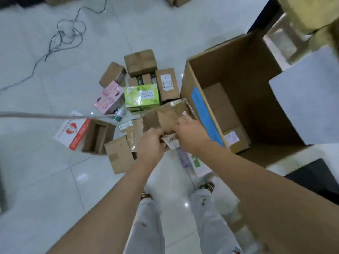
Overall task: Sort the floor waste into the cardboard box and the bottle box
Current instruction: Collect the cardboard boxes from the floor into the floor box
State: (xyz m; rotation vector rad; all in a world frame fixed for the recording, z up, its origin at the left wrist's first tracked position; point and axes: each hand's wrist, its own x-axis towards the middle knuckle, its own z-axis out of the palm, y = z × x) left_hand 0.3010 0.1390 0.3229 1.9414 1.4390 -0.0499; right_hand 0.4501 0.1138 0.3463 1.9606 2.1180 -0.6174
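A torn brown carton (165, 116) with a shipping label is lifted above the floor pile. My left hand (152, 143) grips its near left edge and my right hand (190, 132) grips its near right side by the label. To the right stands the big open cardboard box (236, 57) with a blue tape strip; a few flattened cartons lie in its bottom. On the floor behind my hands lie a green carton (141, 95), a pink carton (109, 98), several brown cartons (140, 62) and a clear plastic bottle (119, 114).
A red-and-white open carton (80, 133) and a brown flap carton (119, 154) lie to the left. A tangled grey cable (67, 33) runs over the tiles at the upper left. White furniture (308, 99) and a dark object (317, 178) flank the big box.
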